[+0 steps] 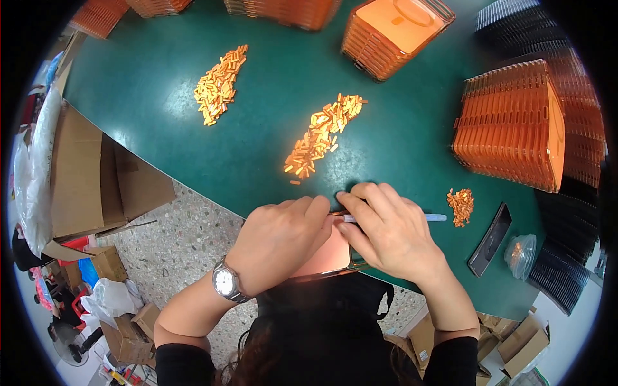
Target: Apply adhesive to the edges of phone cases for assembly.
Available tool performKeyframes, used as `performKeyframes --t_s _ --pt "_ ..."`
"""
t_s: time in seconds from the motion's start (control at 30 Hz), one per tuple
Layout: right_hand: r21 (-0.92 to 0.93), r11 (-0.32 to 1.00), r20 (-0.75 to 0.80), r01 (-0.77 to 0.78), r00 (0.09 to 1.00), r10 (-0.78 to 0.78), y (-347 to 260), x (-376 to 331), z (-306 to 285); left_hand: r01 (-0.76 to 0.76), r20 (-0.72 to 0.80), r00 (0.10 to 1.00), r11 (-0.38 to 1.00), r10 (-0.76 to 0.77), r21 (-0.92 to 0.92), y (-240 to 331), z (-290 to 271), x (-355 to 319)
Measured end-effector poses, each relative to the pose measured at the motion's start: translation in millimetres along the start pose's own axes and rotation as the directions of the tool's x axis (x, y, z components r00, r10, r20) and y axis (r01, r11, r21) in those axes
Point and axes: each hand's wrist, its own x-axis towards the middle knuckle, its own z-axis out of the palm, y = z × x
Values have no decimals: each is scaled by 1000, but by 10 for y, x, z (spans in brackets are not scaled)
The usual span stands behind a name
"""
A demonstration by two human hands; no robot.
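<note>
At the table's near edge lies a shiny orange phone case (328, 257) with a darker rim, partly covered by my hands. My left hand (280, 235), with a silver watch on its wrist, is closed at the case's upper edge; its fingertips meet there and hide what they pinch. Bent over the case's upper right corner is my right hand (389, 228). A light blue pen-like tool (436, 217) runs under its fingers, its tip toward the case. Ahead of my hands lies a pile of small shiny orange strips (322, 138).
Another strip pile (220, 87) lies far left, and a smaller one (460, 207) lies right. Stacked orange cases (508, 122) stand right, with another stack (393, 38) behind. A black phone (490, 239) and clear round tub (520, 256) sit near right. Cardboard boxes (80, 170) stand left.
</note>
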Motion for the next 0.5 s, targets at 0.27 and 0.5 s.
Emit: performKeyframes --t_s 0.27,0.5 --pt "-328 937 92 122 991 -97 -73 -30 80 -10 33 999 1000 10 -22 -29 4 -44" --pt "-225 974 62 -14 998 29 -162 -21 131 64 -4 998 995 -65 -76 16 19 -120"
